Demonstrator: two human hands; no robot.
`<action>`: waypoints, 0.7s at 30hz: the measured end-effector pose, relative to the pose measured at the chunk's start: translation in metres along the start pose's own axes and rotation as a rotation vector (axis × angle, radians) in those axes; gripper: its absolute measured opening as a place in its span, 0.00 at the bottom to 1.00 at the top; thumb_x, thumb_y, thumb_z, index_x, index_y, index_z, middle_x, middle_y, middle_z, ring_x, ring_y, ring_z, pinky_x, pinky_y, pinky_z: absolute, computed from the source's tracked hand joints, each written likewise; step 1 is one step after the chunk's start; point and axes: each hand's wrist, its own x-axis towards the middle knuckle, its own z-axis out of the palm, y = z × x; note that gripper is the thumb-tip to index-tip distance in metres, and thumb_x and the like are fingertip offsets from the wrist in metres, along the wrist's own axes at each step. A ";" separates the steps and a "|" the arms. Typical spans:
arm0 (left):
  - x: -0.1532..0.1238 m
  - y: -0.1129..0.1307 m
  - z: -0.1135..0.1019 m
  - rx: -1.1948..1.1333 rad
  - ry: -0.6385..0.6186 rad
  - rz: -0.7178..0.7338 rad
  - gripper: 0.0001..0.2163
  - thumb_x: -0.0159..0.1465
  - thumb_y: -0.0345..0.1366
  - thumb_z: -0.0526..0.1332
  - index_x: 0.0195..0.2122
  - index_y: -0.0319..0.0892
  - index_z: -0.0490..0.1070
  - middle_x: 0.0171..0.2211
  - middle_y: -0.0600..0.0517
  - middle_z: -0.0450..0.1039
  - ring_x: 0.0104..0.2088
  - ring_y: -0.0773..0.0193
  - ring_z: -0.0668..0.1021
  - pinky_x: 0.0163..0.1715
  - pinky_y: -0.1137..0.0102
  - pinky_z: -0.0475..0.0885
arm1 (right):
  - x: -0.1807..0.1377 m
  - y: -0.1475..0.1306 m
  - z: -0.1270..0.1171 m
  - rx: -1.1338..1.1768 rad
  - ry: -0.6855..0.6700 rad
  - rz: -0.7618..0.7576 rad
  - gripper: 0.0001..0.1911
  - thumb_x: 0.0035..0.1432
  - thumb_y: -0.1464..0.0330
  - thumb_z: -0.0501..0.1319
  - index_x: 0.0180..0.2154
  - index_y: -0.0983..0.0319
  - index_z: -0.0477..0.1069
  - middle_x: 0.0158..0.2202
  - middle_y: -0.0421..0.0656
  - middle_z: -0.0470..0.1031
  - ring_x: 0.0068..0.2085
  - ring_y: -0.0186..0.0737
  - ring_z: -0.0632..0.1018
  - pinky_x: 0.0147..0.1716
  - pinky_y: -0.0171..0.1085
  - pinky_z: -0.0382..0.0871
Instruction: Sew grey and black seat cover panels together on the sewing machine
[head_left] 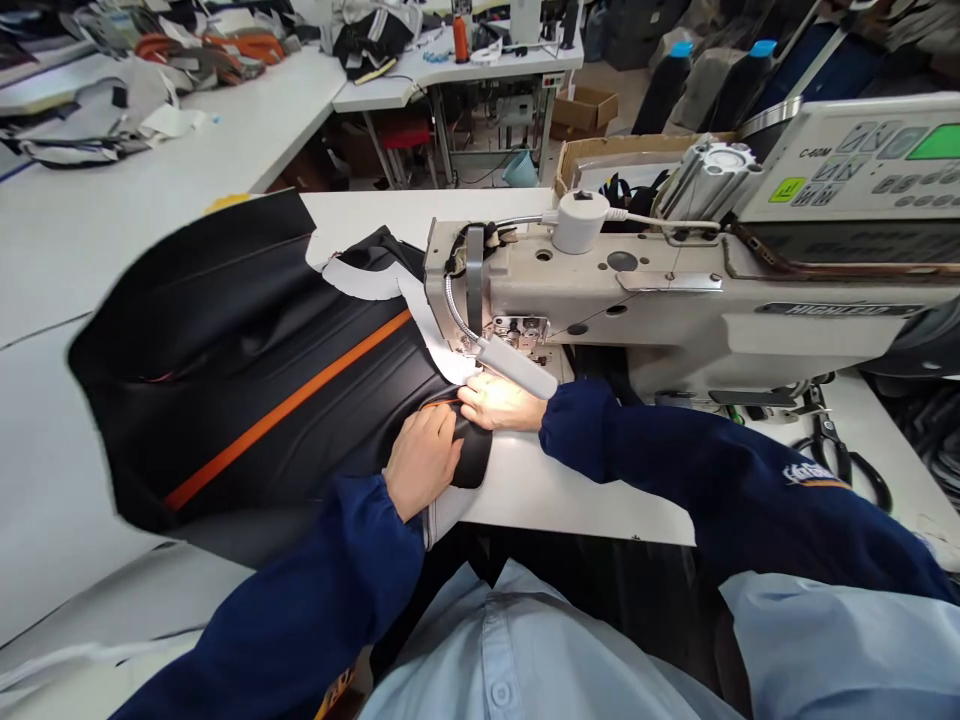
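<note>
A large black leather-like cover [247, 340] with an orange stripe [292, 405] and a white backing edge [429, 325] lies across the worktable. My left hand [424, 460] rests on its near right part, fingers bent together and gripping the material. Close by, my right hand [499, 402] pinches the cover's edge just in front of the sewing machine [600, 290]. A thin orange strip shows between the two hands. The machine's lamp [517, 368] lights this spot and partly covers the needle area. What lies under my fingers is hidden.
A control panel [862, 165] sits atop the machine at right. Black-handled scissors [840, 450] lie right of my right forearm. Fabric pieces [97, 110] are piled on the left table. Further back are another worktable [397, 92] and a cardboard box [585, 110].
</note>
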 end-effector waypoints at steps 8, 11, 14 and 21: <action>0.002 -0.022 0.019 0.059 0.089 0.081 0.16 0.65 0.32 0.50 0.52 0.33 0.66 0.52 0.38 0.68 0.52 0.51 0.70 0.50 0.59 0.66 | 0.013 -0.013 -0.014 -0.175 -0.008 0.093 0.17 0.66 0.77 0.44 0.34 0.66 0.70 0.33 0.48 0.68 0.35 0.43 0.69 0.33 0.45 0.62; 0.013 -0.045 0.016 0.089 0.083 0.186 0.16 0.66 0.32 0.48 0.51 0.33 0.67 0.53 0.39 0.69 0.51 0.52 0.71 0.48 0.60 0.67 | 0.021 -0.029 -0.012 -0.129 -0.036 0.232 0.18 0.65 0.79 0.43 0.34 0.69 0.71 0.32 0.50 0.68 0.34 0.45 0.69 0.32 0.44 0.62; 0.015 -0.044 0.008 0.125 0.046 0.213 0.16 0.66 0.32 0.48 0.51 0.32 0.67 0.51 0.39 0.69 0.48 0.53 0.72 0.45 0.61 0.68 | 0.020 -0.049 -0.011 -0.068 -0.048 0.351 0.18 0.62 0.81 0.44 0.32 0.71 0.72 0.29 0.50 0.67 0.33 0.44 0.69 0.29 0.42 0.61; 0.022 -0.022 -0.011 0.155 -0.021 0.103 0.14 0.65 0.29 0.48 0.45 0.35 0.70 0.35 0.45 0.72 0.35 0.56 0.73 0.37 0.64 0.69 | 0.008 -0.071 -0.009 0.041 0.021 0.483 0.16 0.62 0.80 0.47 0.37 0.74 0.73 0.36 0.57 0.71 0.39 0.47 0.71 0.39 0.47 0.66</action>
